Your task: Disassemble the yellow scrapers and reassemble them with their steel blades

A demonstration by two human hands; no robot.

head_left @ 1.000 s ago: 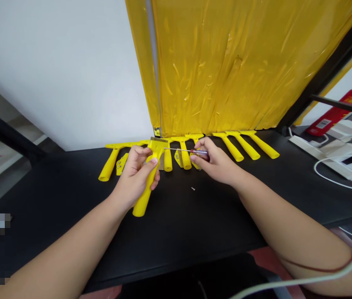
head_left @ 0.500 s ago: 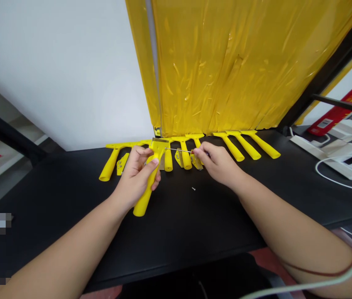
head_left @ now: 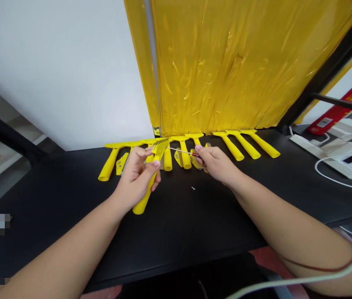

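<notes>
Left hand [head_left: 135, 176]: fingers [head_left: 138, 154] curled around yellow plastic scraper [head_left: 141, 203]. Right hand [head_left: 215, 166]: fingers [head_left: 201, 154] pinching red-handled steel screwdriver [head_left: 182, 152], tip just beside scraper blade [head_left: 160, 146].

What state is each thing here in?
Left hand, gripping the yellow scraper.
Yellow scraper, held tilted by its grip, head raised.
Right hand, pinching the red-handled screwdriver.
Red-handled screwdriver, tip pointing at the scraper's head.
Other scrapers, lying in a row on the black table.
Small metal bit, lying loose.

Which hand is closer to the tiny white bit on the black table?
Right. The right hand is just up and right of the tiny white bit. The left hand is farther off, to its left.
</notes>
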